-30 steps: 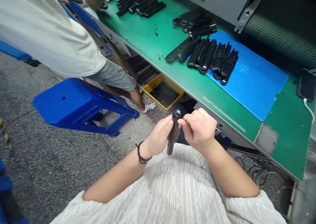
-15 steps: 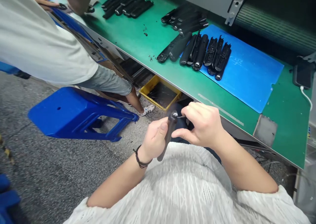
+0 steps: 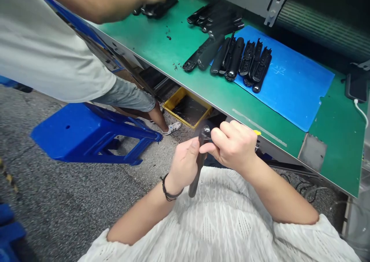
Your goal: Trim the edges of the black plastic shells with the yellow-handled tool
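Observation:
My left hand [image 3: 186, 163] is closed around a long black plastic housing [image 3: 195, 184], which it holds at a slant above my lap, rounded glossy end up. My right hand [image 3: 235, 144] is a fist round a slim tool whose yellow end [image 3: 257, 132] sticks out behind it. The tool's front end meets the housing near its top, and my right thumb rests close to that spot. Most of the tool is hidden by my fingers, so its exact kind does not show. Similar black housings [image 3: 237, 59] lie side by side on the bench, partly on a blue sheet [image 3: 289, 75].
A green bench [image 3: 162, 54] runs across, with more black housings [image 3: 216, 19] and dark scraps. Below stand a yellow crate [image 3: 187, 125] and, at left, a blue stool [image 3: 69, 135]. A co-worker's arm [image 3: 115, 2] reaches over the bench. A phone [image 3: 355, 88] lies far right.
My right fist has turned, and the tool's yellow end now shows. The housing stands a bit more upright. The co-worker's arm has swung right, over the housings at the back.

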Demonstrator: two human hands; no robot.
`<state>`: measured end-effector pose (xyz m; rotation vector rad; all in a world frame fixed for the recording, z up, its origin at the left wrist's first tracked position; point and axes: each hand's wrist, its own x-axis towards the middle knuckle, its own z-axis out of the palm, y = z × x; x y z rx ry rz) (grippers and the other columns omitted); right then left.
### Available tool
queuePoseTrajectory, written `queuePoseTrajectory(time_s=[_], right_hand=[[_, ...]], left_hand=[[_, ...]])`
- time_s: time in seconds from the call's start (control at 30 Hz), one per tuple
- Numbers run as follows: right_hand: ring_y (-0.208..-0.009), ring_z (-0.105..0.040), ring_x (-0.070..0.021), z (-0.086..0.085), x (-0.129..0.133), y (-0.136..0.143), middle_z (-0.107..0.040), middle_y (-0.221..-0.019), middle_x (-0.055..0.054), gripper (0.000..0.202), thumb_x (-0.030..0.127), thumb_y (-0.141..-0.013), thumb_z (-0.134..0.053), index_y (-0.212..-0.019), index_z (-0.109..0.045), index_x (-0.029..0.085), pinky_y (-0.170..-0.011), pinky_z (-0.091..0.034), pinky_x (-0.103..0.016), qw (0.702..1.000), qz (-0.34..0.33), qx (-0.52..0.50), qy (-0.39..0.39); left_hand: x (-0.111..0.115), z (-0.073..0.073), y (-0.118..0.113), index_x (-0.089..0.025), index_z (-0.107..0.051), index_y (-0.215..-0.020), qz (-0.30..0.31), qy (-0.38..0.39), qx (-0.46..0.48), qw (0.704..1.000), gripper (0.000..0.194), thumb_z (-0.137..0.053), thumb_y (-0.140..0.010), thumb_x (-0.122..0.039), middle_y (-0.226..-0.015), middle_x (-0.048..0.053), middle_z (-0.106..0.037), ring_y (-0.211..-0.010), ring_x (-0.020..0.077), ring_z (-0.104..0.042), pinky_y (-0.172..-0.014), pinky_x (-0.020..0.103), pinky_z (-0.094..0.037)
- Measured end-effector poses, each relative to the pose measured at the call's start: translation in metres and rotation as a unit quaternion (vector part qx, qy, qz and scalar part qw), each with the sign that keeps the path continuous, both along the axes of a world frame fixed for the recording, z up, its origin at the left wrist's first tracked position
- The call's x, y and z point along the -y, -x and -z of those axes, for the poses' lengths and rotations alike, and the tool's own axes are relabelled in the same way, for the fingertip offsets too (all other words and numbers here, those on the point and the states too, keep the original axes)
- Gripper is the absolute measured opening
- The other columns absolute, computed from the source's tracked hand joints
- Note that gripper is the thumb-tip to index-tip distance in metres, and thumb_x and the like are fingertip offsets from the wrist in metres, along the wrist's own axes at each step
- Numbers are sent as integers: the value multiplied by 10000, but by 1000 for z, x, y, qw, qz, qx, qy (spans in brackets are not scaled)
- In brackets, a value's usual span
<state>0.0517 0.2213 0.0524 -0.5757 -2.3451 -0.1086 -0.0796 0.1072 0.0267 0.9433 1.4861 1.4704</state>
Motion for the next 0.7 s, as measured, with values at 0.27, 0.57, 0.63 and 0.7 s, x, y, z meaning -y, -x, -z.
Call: queuePoseTrajectory(time_s=[0.27, 0.57, 0.63, 0.7], right_hand=[[-616, -301, -159, 11, 8, 1, -448, -648, 0, 661, 725, -1043, -340, -667, -525, 213, -583, -209, -331, 999, -28, 17, 29], [-629, -356, -156, 22, 20, -3, -495, -669, -7, 663, 721, -1047, -320, -721, -578, 204, -594, -229, -325, 995, -35, 48, 76], [-630, -364, -157, 23, 21, -4, -501, -670, -9, 657, 716, -1048, -325, -735, -590, 204, -597, -239, -326, 995, -37, 49, 77], [-633, -370, -158, 24, 22, -4, -509, -674, -11, 653, 715, -1048, -327, -756, -606, 203, -600, -246, -327, 995, -38, 52, 79]], left_hand=[[-11, -4, 2, -183, -515, -633, -47, 26, 13, 998, 646, -481, -986, -723, -596, 3, -480, -552, 124, -373, -511, 291, -296], [-28, -10, 1, -193, -545, -633, -73, 45, 74, 994, 655, -466, -981, -742, -562, -2, -480, -507, 117, -404, -474, 284, -324], [-29, -9, 0, -194, -547, -636, -79, 46, 80, 993, 652, -466, -982, -740, -564, -2, -480, -502, 115, -402, -465, 281, -324], [-30, -7, 0, -193, -546, -631, -86, 49, 82, 992, 651, -471, -983, -735, -568, -1, -481, -497, 113, -402, -456, 278, -323]])
